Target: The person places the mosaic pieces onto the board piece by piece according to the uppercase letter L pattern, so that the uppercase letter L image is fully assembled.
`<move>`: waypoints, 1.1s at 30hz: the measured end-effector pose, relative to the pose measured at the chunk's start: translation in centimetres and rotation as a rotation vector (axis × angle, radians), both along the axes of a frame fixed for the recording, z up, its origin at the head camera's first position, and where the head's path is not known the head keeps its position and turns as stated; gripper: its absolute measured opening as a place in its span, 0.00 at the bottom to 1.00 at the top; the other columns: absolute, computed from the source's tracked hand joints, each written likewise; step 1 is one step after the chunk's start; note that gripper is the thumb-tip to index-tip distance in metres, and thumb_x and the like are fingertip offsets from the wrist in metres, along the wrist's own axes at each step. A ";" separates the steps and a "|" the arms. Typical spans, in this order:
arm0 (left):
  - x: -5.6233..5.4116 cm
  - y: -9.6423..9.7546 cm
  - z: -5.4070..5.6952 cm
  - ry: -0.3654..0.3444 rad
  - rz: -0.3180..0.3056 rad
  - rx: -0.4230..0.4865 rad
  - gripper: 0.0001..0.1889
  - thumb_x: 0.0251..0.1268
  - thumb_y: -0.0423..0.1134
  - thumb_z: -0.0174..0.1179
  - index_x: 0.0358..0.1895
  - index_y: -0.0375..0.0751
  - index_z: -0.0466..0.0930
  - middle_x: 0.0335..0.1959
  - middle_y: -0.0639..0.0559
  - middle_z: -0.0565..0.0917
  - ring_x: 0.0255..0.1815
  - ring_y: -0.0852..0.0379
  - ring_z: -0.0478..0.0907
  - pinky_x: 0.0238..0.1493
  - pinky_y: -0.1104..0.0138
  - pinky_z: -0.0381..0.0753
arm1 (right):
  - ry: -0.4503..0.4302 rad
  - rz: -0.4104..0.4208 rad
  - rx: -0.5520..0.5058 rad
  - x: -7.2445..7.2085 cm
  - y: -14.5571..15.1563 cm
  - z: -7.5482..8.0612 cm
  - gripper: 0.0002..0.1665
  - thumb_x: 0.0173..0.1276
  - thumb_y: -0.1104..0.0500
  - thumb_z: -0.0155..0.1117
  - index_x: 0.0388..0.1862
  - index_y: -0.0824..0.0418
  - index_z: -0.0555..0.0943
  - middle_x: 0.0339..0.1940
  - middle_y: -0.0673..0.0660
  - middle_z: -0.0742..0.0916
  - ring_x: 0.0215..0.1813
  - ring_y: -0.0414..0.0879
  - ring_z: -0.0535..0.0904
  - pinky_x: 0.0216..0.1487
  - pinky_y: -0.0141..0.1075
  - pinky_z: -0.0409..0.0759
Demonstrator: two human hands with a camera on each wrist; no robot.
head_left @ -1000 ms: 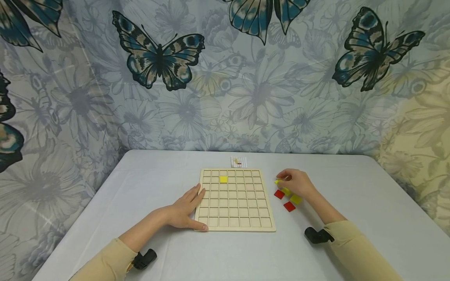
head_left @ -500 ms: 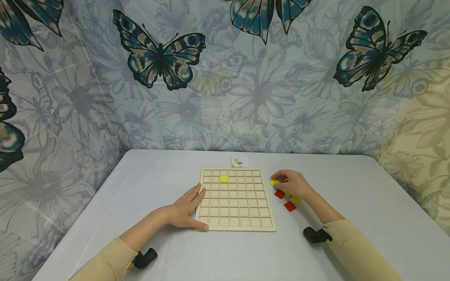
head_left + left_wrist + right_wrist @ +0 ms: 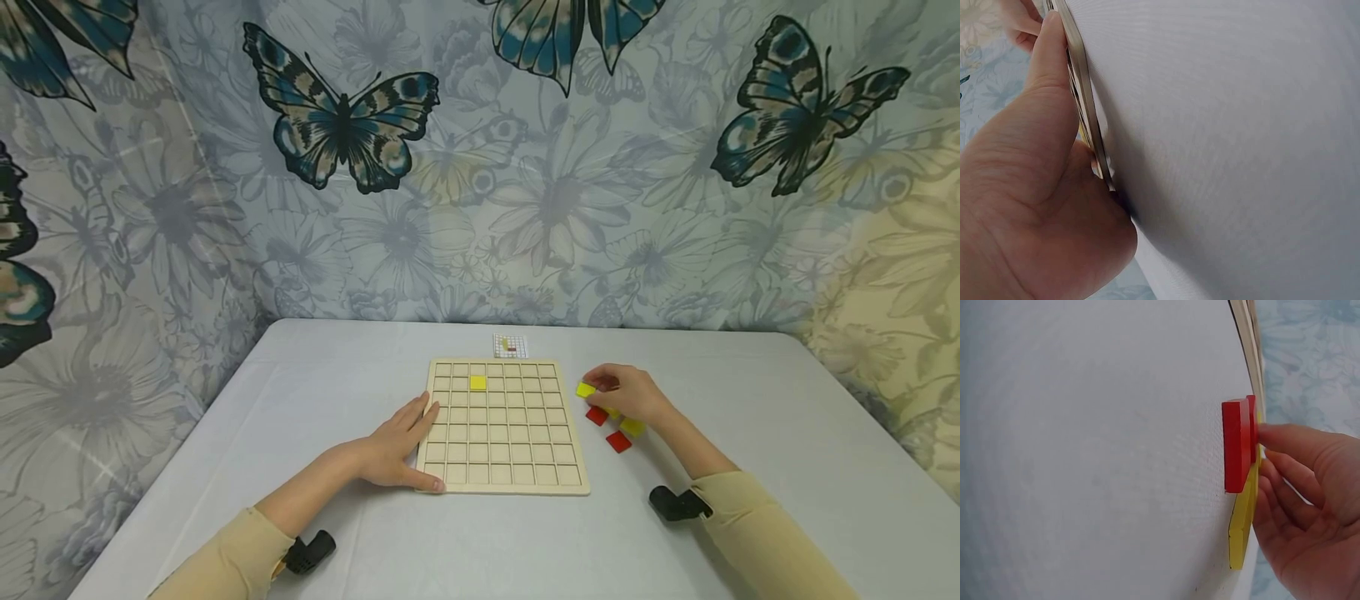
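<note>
Grid board (image 3: 498,435) of matt wood; tiles (image 3: 1233,447) show smooth faces; matt cloth (image 3: 480,546) covers the desk (image 3: 262,417).

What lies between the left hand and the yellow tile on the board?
Head view: only bare cells of the board lie between the left hand and that yellow tile.

A yellow tile (image 3: 585,390) has slid closer to the board (image 3: 495,433) this past second! And now the right hand (image 3: 630,393) eases back slightly from the board, baring more of that tile.

Narrow gap btwn board (image 3: 498,433) & 2 red tiles (image 3: 618,442), L hand (image 3: 390,448) across L side.
</note>
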State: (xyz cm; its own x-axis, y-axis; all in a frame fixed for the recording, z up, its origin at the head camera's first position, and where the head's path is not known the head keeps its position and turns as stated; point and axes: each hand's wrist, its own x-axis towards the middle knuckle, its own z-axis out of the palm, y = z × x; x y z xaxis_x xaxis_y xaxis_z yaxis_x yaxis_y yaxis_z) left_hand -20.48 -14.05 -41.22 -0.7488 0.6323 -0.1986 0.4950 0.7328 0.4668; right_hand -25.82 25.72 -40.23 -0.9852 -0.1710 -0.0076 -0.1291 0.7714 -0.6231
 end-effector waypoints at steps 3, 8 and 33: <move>0.0 0.0 0.0 0.000 0.000 -0.001 0.61 0.56 0.66 0.64 0.78 0.34 0.37 0.78 0.35 0.33 0.78 0.40 0.31 0.72 0.45 0.46 | 0.006 0.000 -0.008 0.0 0.0 -0.1 0.19 0.64 0.58 0.70 0.52 0.66 0.81 0.41 0.58 0.84 0.44 0.52 0.77 0.40 0.36 0.77; 0.1 0.0 0.0 -0.004 0.006 0.000 0.61 0.56 0.66 0.64 0.78 0.34 0.37 0.78 0.36 0.33 0.78 0.40 0.31 0.73 0.46 0.46 | 0.023 -0.007 -0.004 -0.1 0.0 -0.3 0.20 0.63 0.58 0.71 0.50 0.66 0.81 0.40 0.57 0.84 0.42 0.50 0.77 0.38 0.36 0.77; 0.0 0.0 0.1 -0.008 0.007 -0.005 0.61 0.55 0.66 0.64 0.78 0.34 0.37 0.78 0.36 0.33 0.78 0.41 0.31 0.73 0.46 0.46 | 0.027 -0.009 -0.158 0.2 -3.5 0.0 0.22 0.60 0.54 0.74 0.50 0.62 0.83 0.41 0.55 0.86 0.44 0.48 0.80 0.43 0.39 0.78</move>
